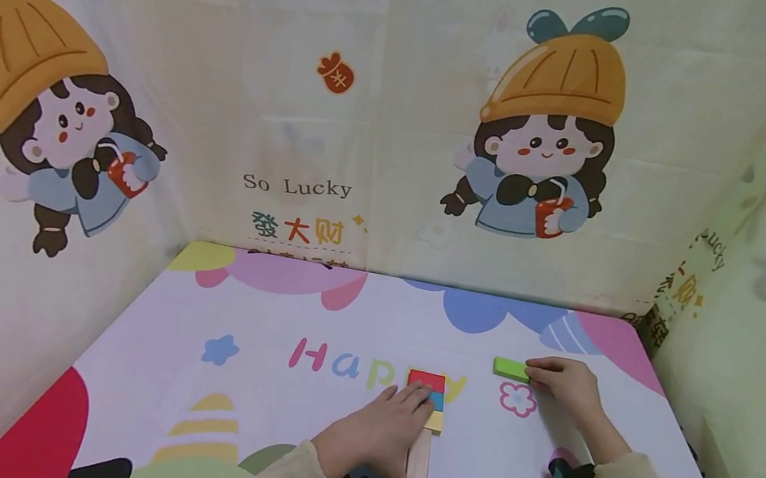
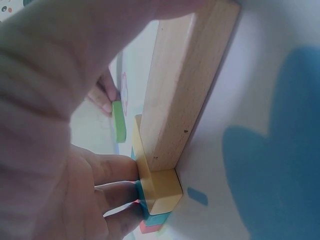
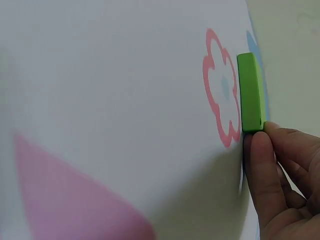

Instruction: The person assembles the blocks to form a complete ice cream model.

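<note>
My right hand (image 1: 564, 388) pinches one end of a green block (image 1: 510, 369) between thumb and fingers, low over the table at the pink flower outline. In the right wrist view the green block (image 3: 250, 92) extends from the fingertips. My left hand (image 1: 378, 435) lies along a line of blocks. Its straight fingers touch the side of the red block (image 1: 426, 379), the blue block (image 1: 437, 401) and the yellow block (image 1: 434, 423). The thumb is at the near end of the long plain wooden block (image 1: 420, 468), which meets the yellow block (image 2: 167, 192) in the left wrist view.
A printed cloth with letters and shapes covers the table (image 1: 333, 322). Cloth walls (image 1: 414, 128) with cartoon figures rise behind and on both sides. The table's right edge runs close past the right forearm.
</note>
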A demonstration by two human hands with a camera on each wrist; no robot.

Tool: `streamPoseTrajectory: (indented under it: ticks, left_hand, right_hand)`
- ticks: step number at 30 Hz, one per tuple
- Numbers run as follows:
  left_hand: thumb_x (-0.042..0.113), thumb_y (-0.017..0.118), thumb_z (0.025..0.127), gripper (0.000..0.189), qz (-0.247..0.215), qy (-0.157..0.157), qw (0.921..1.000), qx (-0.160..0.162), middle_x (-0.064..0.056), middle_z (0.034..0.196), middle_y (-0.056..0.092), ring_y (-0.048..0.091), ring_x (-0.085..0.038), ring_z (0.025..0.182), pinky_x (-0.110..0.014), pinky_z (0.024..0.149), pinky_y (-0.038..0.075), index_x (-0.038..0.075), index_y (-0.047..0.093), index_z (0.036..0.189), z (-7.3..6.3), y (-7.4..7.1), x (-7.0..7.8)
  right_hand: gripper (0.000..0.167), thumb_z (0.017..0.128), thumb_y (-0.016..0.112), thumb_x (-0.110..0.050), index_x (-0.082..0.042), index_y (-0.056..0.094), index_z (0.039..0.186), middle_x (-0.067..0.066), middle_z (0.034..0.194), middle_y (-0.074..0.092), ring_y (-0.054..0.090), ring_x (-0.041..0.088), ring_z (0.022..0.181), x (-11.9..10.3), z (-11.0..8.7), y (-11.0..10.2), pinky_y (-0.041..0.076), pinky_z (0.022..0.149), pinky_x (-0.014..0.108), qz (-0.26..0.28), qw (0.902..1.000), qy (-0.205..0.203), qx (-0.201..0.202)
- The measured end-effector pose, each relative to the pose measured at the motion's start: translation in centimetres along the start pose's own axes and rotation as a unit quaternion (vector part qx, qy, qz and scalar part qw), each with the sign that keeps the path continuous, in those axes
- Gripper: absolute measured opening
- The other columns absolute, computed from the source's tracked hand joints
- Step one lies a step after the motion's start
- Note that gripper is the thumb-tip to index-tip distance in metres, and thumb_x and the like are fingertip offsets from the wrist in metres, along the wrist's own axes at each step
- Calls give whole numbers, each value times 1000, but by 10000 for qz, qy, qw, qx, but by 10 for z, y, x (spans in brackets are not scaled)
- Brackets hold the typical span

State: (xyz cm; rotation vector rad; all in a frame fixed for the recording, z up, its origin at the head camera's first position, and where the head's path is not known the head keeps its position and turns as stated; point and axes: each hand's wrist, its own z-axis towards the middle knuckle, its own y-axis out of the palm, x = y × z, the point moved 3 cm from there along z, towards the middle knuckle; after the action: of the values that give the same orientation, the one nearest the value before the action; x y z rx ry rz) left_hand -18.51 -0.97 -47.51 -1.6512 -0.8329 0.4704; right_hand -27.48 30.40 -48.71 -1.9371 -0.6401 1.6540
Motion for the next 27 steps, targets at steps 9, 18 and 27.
streamPoseTrajectory:
  ticks: [9,18,27]
  left_hand:
    - [74,84,65,127,-106,40,9999,-12,-3,171,23,19,-22,160,-42,122,38,11,32,162,-1,0,-1]
    - [74,84,66,127,-129,26,9999,-52,-4,172,21,18,-22,160,-43,121,38,11,31,163,1,3,-1]
    - [75,84,65,128,-69,-12,10000,-10,-5,171,23,19,-21,159,-40,120,39,11,32,162,1,4,-1]
  right_hand:
    - [33,95,75,-20,5,74,117,3,78,74,63,12,64,-11,4,22,51,53,27,627,9971,298,-314]
    - [31,93,77,-23,0,77,114,3,88,77,70,8,73,-24,9,45,55,65,22,545,9978,183,-321]
    - [26,93,78,-22,-3,79,110,6,95,76,66,9,75,-39,11,62,52,61,24,522,9980,49,-347]
